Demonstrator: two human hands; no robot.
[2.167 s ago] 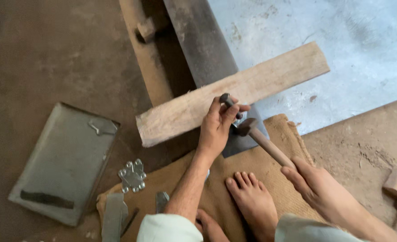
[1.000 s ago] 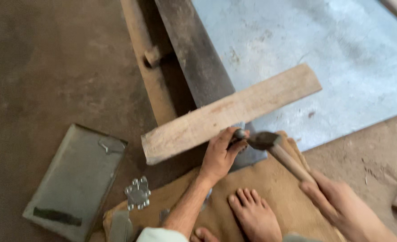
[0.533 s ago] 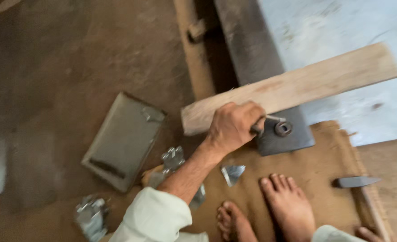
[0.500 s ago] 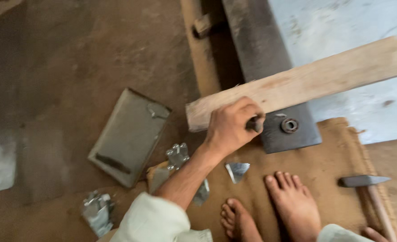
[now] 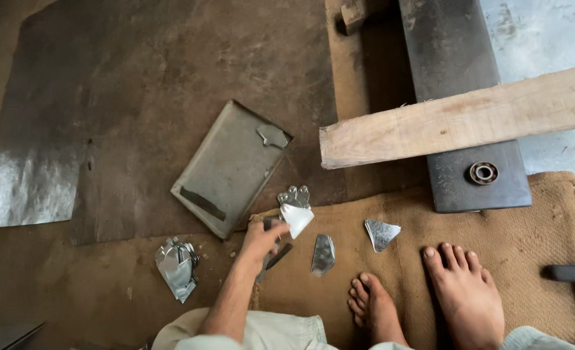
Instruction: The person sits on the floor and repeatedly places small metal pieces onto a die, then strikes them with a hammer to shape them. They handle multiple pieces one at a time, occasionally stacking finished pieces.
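Observation:
My left hand (image 5: 260, 241) reaches down to the front left corner of the burlap sack (image 5: 514, 240) and pinches a small shiny triangular metal piece (image 5: 297, 218). A dark punch-like tool (image 5: 275, 256) lies just under the hand. Two more cut metal pieces (image 5: 323, 254) (image 5: 381, 233) rest on the sack nearby. A stack of scalloped cutouts (image 5: 294, 194) sits just above the held piece. My right hand is out of view. My bare feet (image 5: 464, 291) rest on the sack.
A wooden plank (image 5: 456, 120) lies across a dark metal block (image 5: 459, 65) bearing a small ring (image 5: 483, 172). A flat metal tray (image 5: 229, 170) and a pile of shiny cutouts (image 5: 177, 266) lie on the floor. A hammer head (image 5: 569, 273) shows at right, sheet metal (image 5: 24, 191) at left.
My left hand left the plank and block and moved down-left to the metal pieces on the sack. The hammer now lies on the sack, and my right hand has dropped out of view.

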